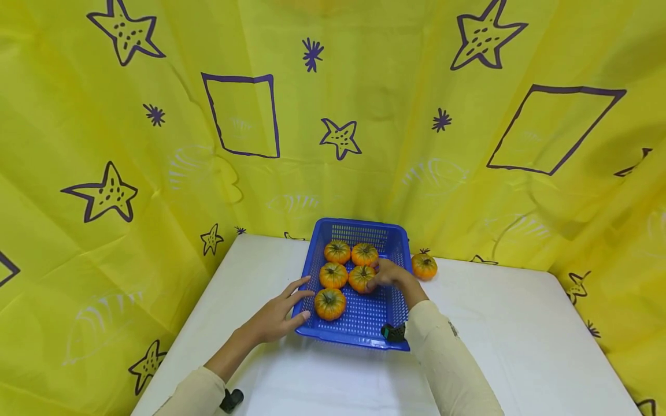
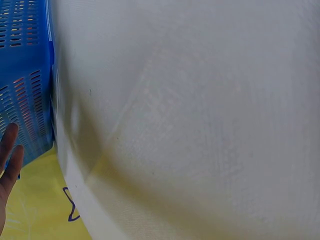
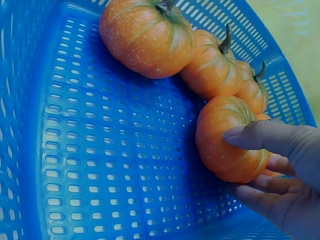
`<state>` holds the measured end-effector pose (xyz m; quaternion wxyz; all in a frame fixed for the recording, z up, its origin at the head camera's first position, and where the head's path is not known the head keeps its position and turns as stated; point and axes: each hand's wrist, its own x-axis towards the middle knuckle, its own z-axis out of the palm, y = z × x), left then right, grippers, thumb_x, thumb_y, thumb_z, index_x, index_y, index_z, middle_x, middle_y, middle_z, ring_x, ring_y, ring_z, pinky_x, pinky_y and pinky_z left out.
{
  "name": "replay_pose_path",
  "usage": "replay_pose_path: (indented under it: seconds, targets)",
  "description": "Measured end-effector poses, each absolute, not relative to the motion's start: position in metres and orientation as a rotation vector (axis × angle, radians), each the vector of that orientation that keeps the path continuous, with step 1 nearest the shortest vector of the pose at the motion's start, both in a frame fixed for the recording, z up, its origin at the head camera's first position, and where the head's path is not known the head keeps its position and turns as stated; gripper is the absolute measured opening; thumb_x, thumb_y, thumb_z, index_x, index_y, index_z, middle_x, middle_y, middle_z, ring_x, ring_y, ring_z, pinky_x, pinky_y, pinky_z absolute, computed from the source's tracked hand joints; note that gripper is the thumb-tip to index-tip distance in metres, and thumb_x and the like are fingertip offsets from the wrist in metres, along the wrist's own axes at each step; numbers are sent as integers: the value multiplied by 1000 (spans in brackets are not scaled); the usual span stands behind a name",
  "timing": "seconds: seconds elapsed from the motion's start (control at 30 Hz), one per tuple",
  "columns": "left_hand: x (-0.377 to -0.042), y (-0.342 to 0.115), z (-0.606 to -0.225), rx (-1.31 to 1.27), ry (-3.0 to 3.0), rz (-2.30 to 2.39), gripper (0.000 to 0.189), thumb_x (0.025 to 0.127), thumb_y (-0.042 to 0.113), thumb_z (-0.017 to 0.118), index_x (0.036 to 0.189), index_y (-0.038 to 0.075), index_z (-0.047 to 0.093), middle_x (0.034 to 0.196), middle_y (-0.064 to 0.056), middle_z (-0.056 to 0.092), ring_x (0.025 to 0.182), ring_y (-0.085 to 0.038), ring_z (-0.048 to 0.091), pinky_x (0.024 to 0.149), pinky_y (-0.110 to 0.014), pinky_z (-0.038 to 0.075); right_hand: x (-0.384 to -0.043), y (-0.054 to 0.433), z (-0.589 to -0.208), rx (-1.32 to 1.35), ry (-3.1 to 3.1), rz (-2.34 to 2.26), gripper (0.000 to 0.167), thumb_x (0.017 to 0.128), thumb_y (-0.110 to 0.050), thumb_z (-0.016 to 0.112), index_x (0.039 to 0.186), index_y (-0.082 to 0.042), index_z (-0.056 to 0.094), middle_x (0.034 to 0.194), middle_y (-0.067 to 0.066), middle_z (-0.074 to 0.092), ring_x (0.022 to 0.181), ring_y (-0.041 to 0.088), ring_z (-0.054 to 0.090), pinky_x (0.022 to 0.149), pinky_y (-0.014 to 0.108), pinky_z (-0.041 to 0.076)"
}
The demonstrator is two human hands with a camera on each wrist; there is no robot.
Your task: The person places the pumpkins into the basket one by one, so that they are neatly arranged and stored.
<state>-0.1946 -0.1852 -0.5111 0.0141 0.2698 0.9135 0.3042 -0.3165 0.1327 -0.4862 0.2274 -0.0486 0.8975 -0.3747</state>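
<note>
A blue plastic basket (image 1: 359,341) with slotted walls holds several small orange pumpkins with green-brown tops. My right hand (image 1: 387,273) reaches inside and grips one pumpkin (image 3: 227,137) in the middle of the basket. In the right wrist view its thumb lies across the front and the other fingers curl around the far side. A pumpkin (image 1: 330,304) at the near left and another pumpkin (image 1: 333,275) behind it stand in a row along the left wall. Fingers spread, my left hand (image 1: 273,318) is at the basket's left rim, its fingertips close to the edge.
Outside the basket, one pumpkin (image 1: 424,266) sits on the white table (image 1: 494,335) by the right wall, near the back edge. A yellow curtain (image 1: 385,75) printed with starfish surrounds the table at the back and sides. Dark camera mounts (image 1: 231,400) sit at the wrists.
</note>
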Motion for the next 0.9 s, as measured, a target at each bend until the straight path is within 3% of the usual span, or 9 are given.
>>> replay_pose_path:
  seconds: [0.67, 0.9]
  targets:
    - [-194, -184, -511, 842, 2835, 946, 47, 101, 36, 58, 143, 17, 55, 167, 3, 24, 143, -37, 44, 106, -60, 46, -311, 134, -483, -139, 2470, -1035, 71, 75, -8, 83, 136, 8, 50, 133, 25, 56, 120, 37, 54, 113, 55, 41]
    - [-195, -185, -512, 843, 2837, 968, 49, 101, 42, 55, 143, 16, 55, 167, 3, 24, 143, -38, 43, 106, -60, 46, -312, 134, -470, -203, 2500, -1037, 78, 75, -10, 83, 140, 10, 44, 133, 30, 54, 120, 42, 55, 106, 53, 47]
